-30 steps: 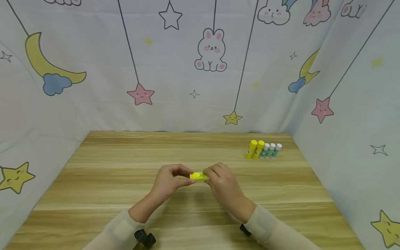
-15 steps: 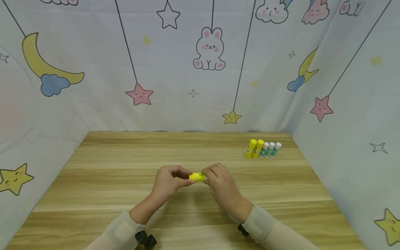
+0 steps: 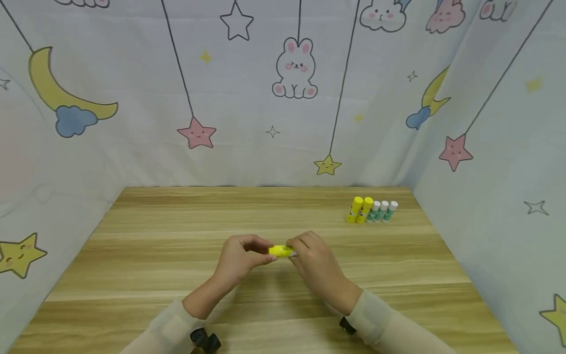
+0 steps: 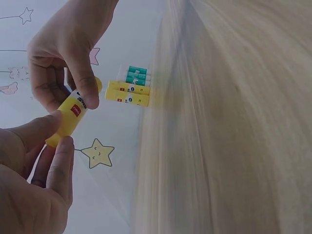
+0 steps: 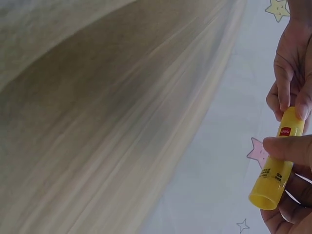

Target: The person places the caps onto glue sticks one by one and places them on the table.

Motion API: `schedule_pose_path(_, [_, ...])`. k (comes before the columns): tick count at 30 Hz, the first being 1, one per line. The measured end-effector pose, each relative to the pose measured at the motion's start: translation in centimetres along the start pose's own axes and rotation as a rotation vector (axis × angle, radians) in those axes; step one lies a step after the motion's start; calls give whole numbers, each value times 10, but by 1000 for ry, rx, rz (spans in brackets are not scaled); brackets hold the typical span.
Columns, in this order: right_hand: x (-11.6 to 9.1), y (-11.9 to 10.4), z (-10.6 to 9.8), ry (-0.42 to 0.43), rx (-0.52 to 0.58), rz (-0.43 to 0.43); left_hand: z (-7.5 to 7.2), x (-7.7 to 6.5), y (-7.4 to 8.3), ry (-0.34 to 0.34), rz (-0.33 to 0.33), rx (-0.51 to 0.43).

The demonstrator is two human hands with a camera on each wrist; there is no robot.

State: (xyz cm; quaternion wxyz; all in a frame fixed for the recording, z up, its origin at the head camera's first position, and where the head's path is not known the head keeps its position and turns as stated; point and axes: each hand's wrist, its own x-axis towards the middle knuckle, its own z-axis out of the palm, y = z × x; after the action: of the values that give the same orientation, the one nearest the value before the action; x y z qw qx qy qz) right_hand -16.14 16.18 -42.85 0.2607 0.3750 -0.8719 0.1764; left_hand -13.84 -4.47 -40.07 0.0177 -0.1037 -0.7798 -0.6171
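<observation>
A yellow glue stick [image 3: 278, 251] is held level above the table, between both hands. My left hand [image 3: 234, 256] pinches one end of it with thumb and fingers. At the other end my right hand [image 3: 316, 260] grips it and covers much of that part in the head view. The left wrist view shows a red label on the glue stick [image 4: 71, 115], with thumb and fingers around it. In the right wrist view the hollow-looking end of the glue stick [image 5: 274, 178] points down toward the camera, and dark print runs along its side.
Two yellow glue sticks [image 3: 355, 210] stand at the back right of the wooden table [image 3: 185, 211]. Beside them stand three smaller green glue sticks [image 3: 389, 212] with white caps. A patterned white curtain [image 3: 247, 157] rises behind the table and along its sides.
Both hands stay at the glue stick in nearly the same pose. The head view has shifted very slightly; the standing glue sticks remain in place.
</observation>
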Motion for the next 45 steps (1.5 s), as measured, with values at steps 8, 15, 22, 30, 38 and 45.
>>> schedule_pose_path(8, [9, -10, 3, 38, 39, -71, 1, 2, 2, -15, 42, -19])
schedule_pose_path(15, [12, -10, 0, -15, 78, -52, 3, 5, -7, -33, 77, -81])
schedule_pose_path(22, [15, 10, -9, -122, 139, 88, 1, 13, -33, -61, 91, -67])
schedule_pose_path(30, [22, 57, -30, -241, 194, 340, -13, 11, -42, -3, 64, 197])
schedule_pose_path(38, [38, 107, -49, -360, 35, 354, -24, 11, -54, 3, 49, 406])
schedule_pose_path(45, [47, 129, -53, -452, -73, 410, -30, 10, -58, -9, 70, 658])
